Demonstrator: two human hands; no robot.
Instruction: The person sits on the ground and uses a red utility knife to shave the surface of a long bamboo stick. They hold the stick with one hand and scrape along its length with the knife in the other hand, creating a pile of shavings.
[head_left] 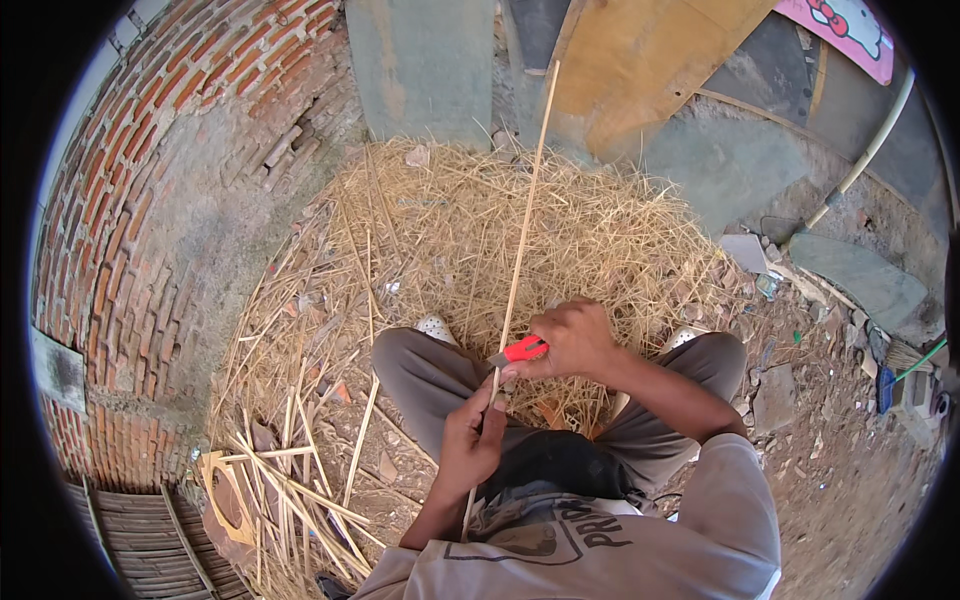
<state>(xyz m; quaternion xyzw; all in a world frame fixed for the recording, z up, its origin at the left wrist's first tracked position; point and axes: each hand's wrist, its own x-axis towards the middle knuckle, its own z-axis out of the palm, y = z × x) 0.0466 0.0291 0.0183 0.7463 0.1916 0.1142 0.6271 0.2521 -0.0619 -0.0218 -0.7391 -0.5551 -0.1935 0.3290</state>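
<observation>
A long, thin bamboo strip (524,225) runs from beside my left forearm up and away, its far end near the boards. Around its lower part my left hand (473,437) is closed, thumb along the strip. My right hand (570,343) grips a red-handled utility knife (524,349). Its blade lies against the strip just above my left fingers, and the right thumb is close to the strip there. I sit with legs crossed, and both hands are between my knees.
Straw-like shavings (440,230) heap in front of me. Several cut strips (310,490) lie at the left, near a brick wall (150,250). Boards (640,70) lean at the back. Rubble and a blue brush (885,388) are on the right.
</observation>
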